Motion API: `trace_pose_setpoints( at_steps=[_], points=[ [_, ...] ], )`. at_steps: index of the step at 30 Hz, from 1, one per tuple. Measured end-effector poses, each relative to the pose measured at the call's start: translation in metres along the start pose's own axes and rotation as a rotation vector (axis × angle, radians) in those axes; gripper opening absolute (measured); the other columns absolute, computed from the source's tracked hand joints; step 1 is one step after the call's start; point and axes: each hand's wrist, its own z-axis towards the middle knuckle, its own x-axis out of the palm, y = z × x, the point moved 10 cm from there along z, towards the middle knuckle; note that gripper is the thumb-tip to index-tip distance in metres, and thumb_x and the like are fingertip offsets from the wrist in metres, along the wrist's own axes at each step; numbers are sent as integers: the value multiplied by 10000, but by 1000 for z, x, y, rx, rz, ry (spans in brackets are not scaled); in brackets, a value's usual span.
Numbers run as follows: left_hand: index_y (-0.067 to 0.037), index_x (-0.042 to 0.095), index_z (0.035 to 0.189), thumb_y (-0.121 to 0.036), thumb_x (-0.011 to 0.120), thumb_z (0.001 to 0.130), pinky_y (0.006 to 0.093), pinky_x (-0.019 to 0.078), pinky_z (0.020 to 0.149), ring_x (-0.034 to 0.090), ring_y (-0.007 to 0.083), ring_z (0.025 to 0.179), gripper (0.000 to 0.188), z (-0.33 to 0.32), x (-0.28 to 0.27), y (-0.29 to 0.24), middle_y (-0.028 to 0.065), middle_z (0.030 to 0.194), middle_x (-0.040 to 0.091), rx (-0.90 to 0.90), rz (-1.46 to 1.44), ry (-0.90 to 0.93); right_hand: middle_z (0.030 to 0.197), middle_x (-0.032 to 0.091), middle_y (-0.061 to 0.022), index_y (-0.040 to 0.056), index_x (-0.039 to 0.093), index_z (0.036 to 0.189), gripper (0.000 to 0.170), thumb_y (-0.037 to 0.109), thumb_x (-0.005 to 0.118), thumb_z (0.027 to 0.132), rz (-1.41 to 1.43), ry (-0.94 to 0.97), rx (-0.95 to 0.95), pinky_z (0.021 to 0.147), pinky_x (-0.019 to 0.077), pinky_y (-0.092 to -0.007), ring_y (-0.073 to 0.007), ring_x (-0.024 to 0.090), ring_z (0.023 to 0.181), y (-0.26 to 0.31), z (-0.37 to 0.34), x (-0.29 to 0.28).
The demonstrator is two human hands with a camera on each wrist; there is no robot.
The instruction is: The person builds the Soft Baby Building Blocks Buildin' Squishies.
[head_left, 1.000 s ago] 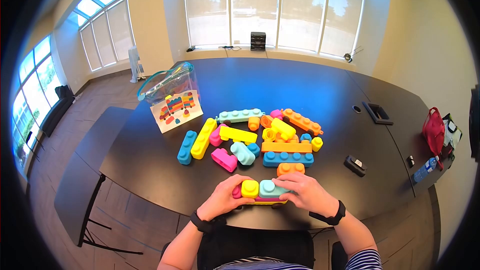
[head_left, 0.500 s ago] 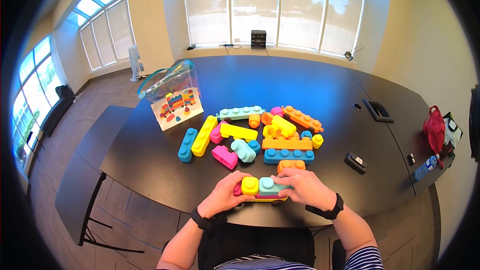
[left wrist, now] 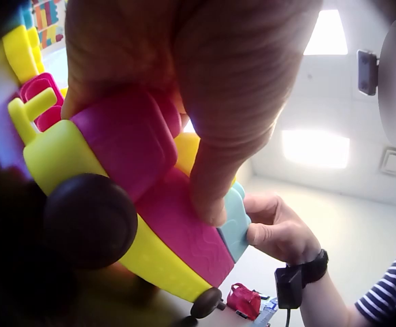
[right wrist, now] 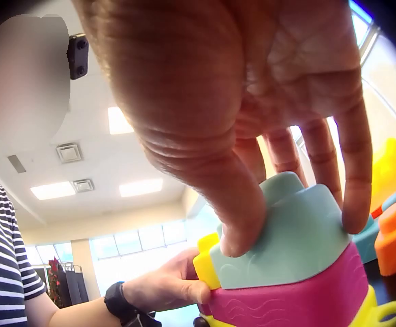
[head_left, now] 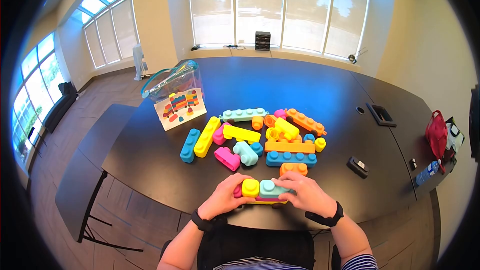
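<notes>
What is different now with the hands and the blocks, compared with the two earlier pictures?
Only the head view shifted slightly; nothing else clearly moved, was taken or was released. The left hand still holds the toy car; the right hand still grips the light blue block.

At twelve o'clock we see tall windows with sheer shades, and a blue sheen across our dark desk. A cream wall rises at two; a second table stands at eight, over lined brown carpet. Our left wrist view shows a lit ceiling panel at three.
</notes>
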Motion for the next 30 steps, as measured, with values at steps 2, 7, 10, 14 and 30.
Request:
trace_pose_setpoints(
  at_steps=[2,7,10,14,30],
  points=[
    [-37,649,1250,-154,932,785,373,550,947,702,270,1057,557,0,1,0,107,1129,700,-5,6,0,1210,687,-101,124,700,1372,525,111,826,862,8,-30,1,933,564,-406,-321,679,1100,1,-3,0],
    [-37,653,1251,-152,935,785,369,546,954,700,263,1056,556,1,3,1,105,1130,700,-9,-3,5,1215,651,-99,112,661,1394,502,114,785,908,-13,-83,-58,881,575,-427,-333,665,1110,2,-9,0],
    [-37,654,1252,-153,939,785,366,543,957,697,257,1057,560,1,3,0,102,1131,698,-17,-9,11,1229,644,-103,107,653,1400,497,109,773,918,-7,-99,-57,878,577,-434,-335,663,1119,1,-11,1],
    [-63,662,1255,-205,939,786,379,545,899,678,304,1012,563,1,3,0,109,1093,682,6,-25,-7,1241,639,-104,102,648,1401,488,111,763,927,-10,-122,-63,870,581,-438,-337,662,1126,2,-13,1],
    [-48,676,1245,-171,921,806,359,555,949,716,250,1062,518,1,2,4,103,1127,726,-48,-36,22,1100,749,-157,70,770,1176,307,238,788,919,-137,-109,-108,961,560,-449,-364,695,1086,-73,115,-95]
  ],
)
